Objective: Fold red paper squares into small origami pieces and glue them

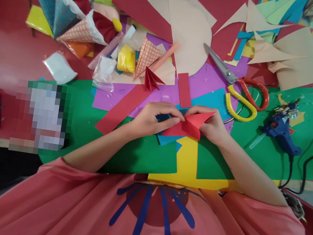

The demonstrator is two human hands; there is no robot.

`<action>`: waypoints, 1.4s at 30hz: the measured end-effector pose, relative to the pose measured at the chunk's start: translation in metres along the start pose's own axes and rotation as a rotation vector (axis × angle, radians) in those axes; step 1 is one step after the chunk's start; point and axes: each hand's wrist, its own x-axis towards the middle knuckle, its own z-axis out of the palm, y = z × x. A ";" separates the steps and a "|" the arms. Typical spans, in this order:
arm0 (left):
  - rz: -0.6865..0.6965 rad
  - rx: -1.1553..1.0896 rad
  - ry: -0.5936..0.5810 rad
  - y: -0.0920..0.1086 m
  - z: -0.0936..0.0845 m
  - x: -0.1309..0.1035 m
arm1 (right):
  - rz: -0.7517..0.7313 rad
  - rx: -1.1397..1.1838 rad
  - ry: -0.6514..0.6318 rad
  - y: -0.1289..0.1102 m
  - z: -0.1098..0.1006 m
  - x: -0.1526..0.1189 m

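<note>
Both of my hands are closed on one piece of red paper [192, 126], which is bent and folded between them over the green sheet [139, 150]. My left hand [158, 118] pinches its left part between thumb and fingers. Its right part is gripped by my right hand [212, 124], whose fingertips are partly hidden behind the paper. Blue paper [167, 139] lies beneath. Just beyond my hands are a pleated dark red paper piece [152, 80], a red strip [124, 108] and a shorter red strip [184, 89].
Scissors [233, 78] with red and yellow handles lie at the right, beyond a blue glue gun [282, 132] with a cord. Paper cones [57, 12] fill the far left. Beige paper [189, 36] and cut scraps lie at the back. A yellow sheet [188, 161] is near my body.
</note>
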 end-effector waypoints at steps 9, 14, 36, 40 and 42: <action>0.024 -0.073 -0.034 0.000 0.000 -0.002 | 0.119 0.173 0.193 0.001 -0.002 0.003; -0.040 -0.104 0.023 0.002 -0.001 -0.003 | 0.137 0.212 0.321 0.000 -0.004 0.007; -0.146 0.095 -0.086 0.002 0.005 -0.003 | -0.030 -0.059 -0.049 0.000 0.000 -0.001; -0.102 0.131 -0.064 0.000 0.006 -0.002 | 0.023 -0.065 -0.050 -0.003 0.002 -0.001; -0.122 0.097 -0.042 0.000 0.007 -0.001 | 0.077 -0.019 -0.029 -0.004 0.005 -0.001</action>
